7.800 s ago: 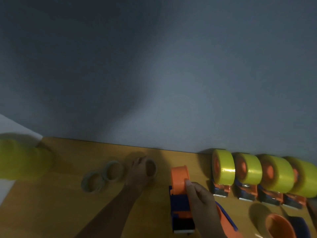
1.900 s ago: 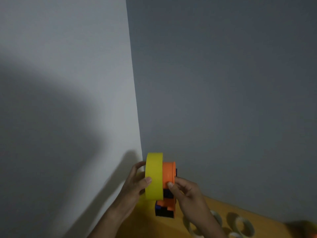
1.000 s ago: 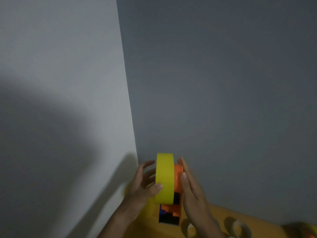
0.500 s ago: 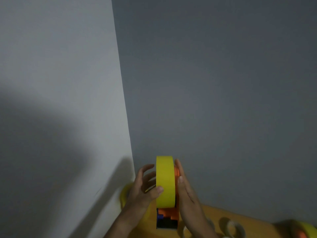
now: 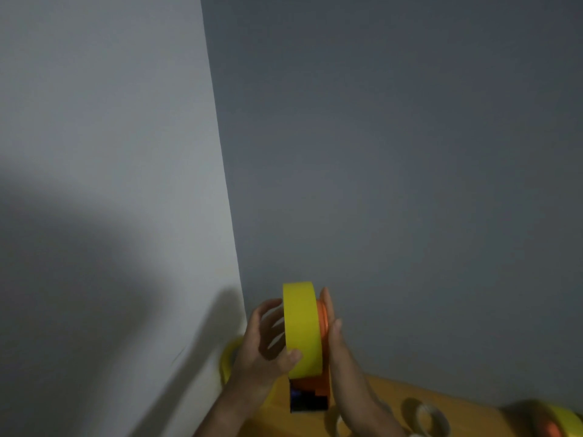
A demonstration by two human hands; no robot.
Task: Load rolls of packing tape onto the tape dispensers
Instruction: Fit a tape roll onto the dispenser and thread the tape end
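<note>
A yellow tape roll (image 5: 302,326) stands on edge, seated over the orange hub of an orange and blue tape dispenser (image 5: 310,393) held above the wooden table (image 5: 467,402). My left hand (image 5: 265,345) cups the roll's left face, thumb on its front edge. The flat palm of my right hand (image 5: 342,357) presses against the dispenser's right side. Only a thin orange rim of the hub shows between roll and right palm.
Another yellow roll (image 5: 227,357) lies behind my left wrist by the white wall. Empty cardboard tape cores (image 5: 424,416) sit on the table at lower right. A loaded dispenser's yellow roll (image 5: 561,424) peeks in at the bottom right corner. Grey wall fills the background.
The yellow roll has slid further onto the orange hub between my two hands. The right hand went from fingertip grip to a flat palm pressing the dispenser's side.
</note>
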